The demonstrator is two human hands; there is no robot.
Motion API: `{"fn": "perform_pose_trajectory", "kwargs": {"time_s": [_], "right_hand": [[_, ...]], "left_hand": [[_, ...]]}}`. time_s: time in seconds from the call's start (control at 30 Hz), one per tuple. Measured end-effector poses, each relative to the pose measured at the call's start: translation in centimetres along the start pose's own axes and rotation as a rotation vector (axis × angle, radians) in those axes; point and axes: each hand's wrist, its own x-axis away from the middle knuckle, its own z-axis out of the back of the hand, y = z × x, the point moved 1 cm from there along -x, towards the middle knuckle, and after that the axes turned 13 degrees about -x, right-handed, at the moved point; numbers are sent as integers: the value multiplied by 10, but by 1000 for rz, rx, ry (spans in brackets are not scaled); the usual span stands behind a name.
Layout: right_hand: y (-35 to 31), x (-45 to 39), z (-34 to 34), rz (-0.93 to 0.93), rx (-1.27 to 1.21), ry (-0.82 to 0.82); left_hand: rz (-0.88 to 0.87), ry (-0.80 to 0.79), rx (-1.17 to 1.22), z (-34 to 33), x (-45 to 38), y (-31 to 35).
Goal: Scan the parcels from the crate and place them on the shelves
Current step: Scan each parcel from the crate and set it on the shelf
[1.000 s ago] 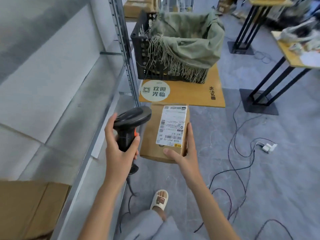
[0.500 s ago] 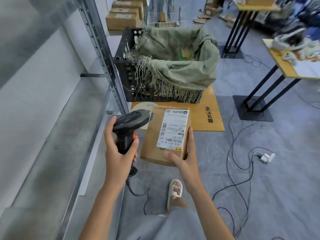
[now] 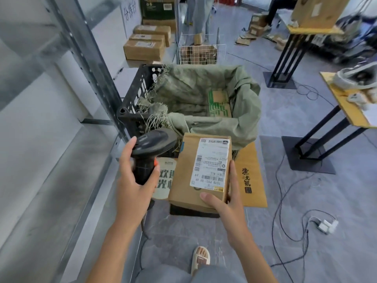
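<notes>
Your left hand (image 3: 134, 186) holds the black scanner (image 3: 152, 148) by its handle, fingers wrapped round it in a firm grip, with the scanner head tipped toward the right, just beside the upper left corner of the parcel (image 3: 183, 180). Your right hand (image 3: 226, 203) holds that parcel, a brown cardboard box, by its near right corner: the thumb presses on the top face and the fingers run along the right side, so the grip is closed on the box. The parcel is held in the air between you and the crate (image 3: 134, 99), above the low wooden bench (image 3: 255, 180) that carries the crate. The white shipping label (image 3: 212, 162) faces up, its barcodes and print upside down from your side. The crate is black plastic with a slotted wall, lined with a green sack (image 3: 244, 111) whose frayed edge hangs over the near rim. Inside it, one more box with green printing (image 3: 219, 105) shows against the right side. The metal shelf (image 3: 61, 180) runs along your left, its grey upright post (image 3: 91, 68) touching or just beside the left corner of the crate; which cannot be told. Further cardboard boxes (image 3: 144, 50) lie on the floor beyond the crate, next to a white wire basket (image 3: 201, 52). Black cables (image 3: 285, 201) and a white plug adapter (image 3: 326, 225) lie on the grey floor to your right. One sandalled foot (image 3: 201, 258) shows at the lower edge.
</notes>
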Motion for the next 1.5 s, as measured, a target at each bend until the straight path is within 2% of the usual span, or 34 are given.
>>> {"fn": "perform_pose_trajectory", "kwargs": {"time_s": [0.13, 0.27, 0.43, 0.6, 0.77, 0.97, 1.07, 1.13, 1.23, 1.33, 1.5], "right_hand": [[-24, -27, 2, -71, -101, -84], [-50, -50, 4, -142, -163, -89], [-99, -117, 8, -5, -159, -87], [-147, -198, 13, 143, -79, 9], [-143, -285, -7, 88, 11, 105], [-91, -356, -54, -34, 280, 163], [-52, -382, -77, -43, 671, 138], [-22, -393, -87, -114, 967, 95], [18, -406, -87, -199, 1253, 49], [45, -423, -85, -235, 1402, 41], [74, -439, -93, -142, 1585, 76]], "left_hand": [[-31, 56, -78, -8, -29, 2], [-2, 82, -88, -13, -60, -1], [-57, 54, -37, -29, -124, 7], [-113, -55, 95, -56, -192, 4], [-87, -132, 229, -88, -246, -6], [10, -170, 283, -114, -280, -32], [59, -158, 305, -122, -288, -43], [93, -149, 301, -125, -294, -49], [122, -162, 286, -130, -300, -57], [147, -205, 287, -135, -302, -65], [138, -230, 285, -137, -301, -69]]}}
